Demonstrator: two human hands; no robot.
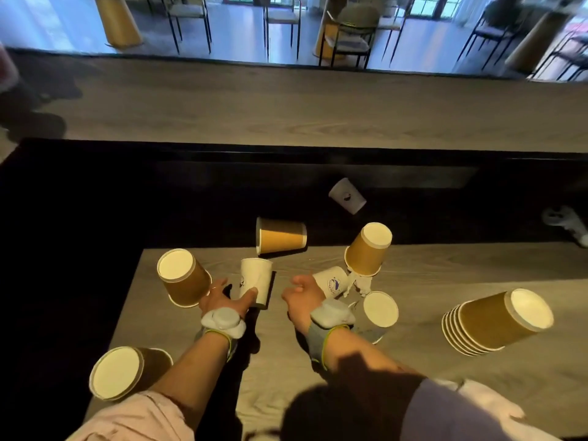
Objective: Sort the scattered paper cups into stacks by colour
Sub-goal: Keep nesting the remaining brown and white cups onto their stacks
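Note:
My left hand (224,300) grips a white paper cup (257,278) near its lower end, thumb across its side. My right hand (300,297) is curled with nothing in it, just left of a white cup lying on its side (332,281). Brown cups stand upside down at the left (183,278), near the back (367,251) and at the front left corner (127,370). One brown cup (281,235) lies on its side. A stack of brown cups (490,323) lies tipped at the right. Another upside-down cup (380,308) stands by my right wrist.
The wooden table (413,393) ends at a left edge and a back edge, with a dark lower surface beyond. A white cup (346,195) lies on that dark surface. Crumpled white paper (362,283) sits under the back brown cup. A pale object (563,219) lies far right.

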